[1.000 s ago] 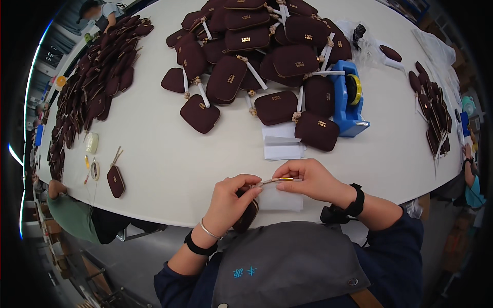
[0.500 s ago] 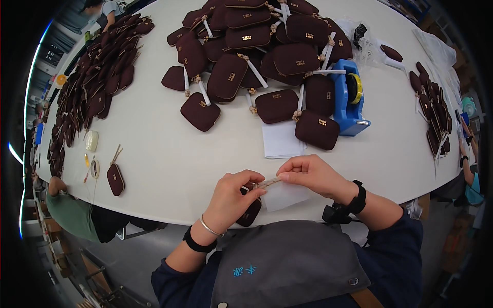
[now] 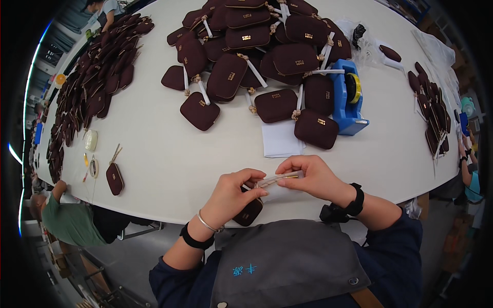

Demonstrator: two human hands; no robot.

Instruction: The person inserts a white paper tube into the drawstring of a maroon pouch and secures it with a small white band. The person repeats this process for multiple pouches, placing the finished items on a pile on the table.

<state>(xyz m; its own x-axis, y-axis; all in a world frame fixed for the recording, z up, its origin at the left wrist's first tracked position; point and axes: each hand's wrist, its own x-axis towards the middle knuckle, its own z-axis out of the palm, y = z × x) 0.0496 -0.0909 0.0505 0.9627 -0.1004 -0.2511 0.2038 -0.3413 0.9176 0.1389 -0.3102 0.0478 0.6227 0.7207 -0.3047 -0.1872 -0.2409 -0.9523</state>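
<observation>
Head view shows the left hand [image 3: 231, 192] and right hand [image 3: 310, 177] pinched shut on opposite ends of a thin pale strap wrapped in white tissue [image 3: 275, 180], stretched level between them, likely for wrapping. Its small maroon fabric pouch [image 3: 248, 211] hangs just below the grip. Beyond lie white paper sheets [image 3: 280, 138], a blue tape dispenser [image 3: 349, 100] and heaped maroon pouches [image 3: 262, 46].

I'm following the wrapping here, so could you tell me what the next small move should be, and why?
Probably keep rolling the thin white paper strip round the pouch's strap: both hands, left hand and right hand, pinch it above the dark maroon fabric pouch at the white table's edge, and paper looks loose.
</observation>
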